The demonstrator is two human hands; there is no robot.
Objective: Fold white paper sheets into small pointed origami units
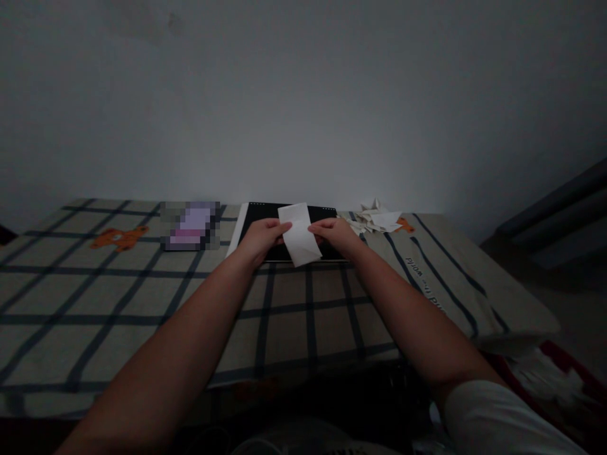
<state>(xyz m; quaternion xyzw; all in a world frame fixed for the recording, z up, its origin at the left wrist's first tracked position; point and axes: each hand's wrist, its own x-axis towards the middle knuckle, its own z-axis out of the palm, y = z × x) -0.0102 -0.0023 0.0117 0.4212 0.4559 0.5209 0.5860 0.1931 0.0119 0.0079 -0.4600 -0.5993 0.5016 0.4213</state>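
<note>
A white sheet of paper (pixel 298 235) is held up between both my hands, above a black pad or book (pixel 265 215) that lies on the checked cloth. My left hand (pixel 262 237) pinches the sheet's left edge with closed fingers. My right hand (pixel 334 232) pinches its right edge the same way. The sheet looks folded, with one corner pointing down towards me.
A pile of folded white paper pieces (pixel 377 218) lies just right of the black pad. A blurred pink and white object (pixel 190 226) sits to the left. The checked cloth (pixel 118 297) with orange bear prints covers the surface; a wall stands behind.
</note>
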